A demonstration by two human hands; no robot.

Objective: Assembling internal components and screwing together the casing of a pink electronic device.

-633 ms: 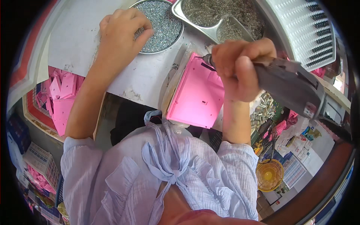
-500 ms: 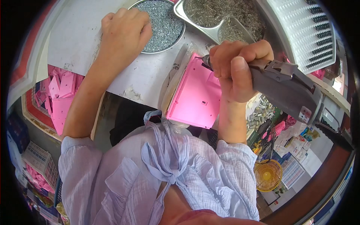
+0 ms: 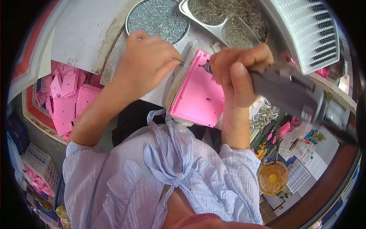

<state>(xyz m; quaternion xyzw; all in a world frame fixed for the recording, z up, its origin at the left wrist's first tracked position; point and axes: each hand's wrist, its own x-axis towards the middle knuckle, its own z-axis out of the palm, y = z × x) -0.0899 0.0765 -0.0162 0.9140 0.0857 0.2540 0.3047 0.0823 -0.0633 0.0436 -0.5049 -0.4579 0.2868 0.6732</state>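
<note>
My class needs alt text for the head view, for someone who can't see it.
The right hand grips a dark power tool, its tip over a pink panel. The blurred left hand is near a round dish of small metal parts; more pink pieces are piled at left.

Left hand point(image 3: 146, 63): blurred; back up, fingers curled, thumb and index close together.
Left forearm point(image 3: 97, 110): slants inward over worktable's point(image 3: 158, 92) near edge.
Right hand point(image 3: 240, 72): closed grip, thumb pointing away from torso.
Right forearm point(image 3: 235, 128): nearly straight ahead.
</note>
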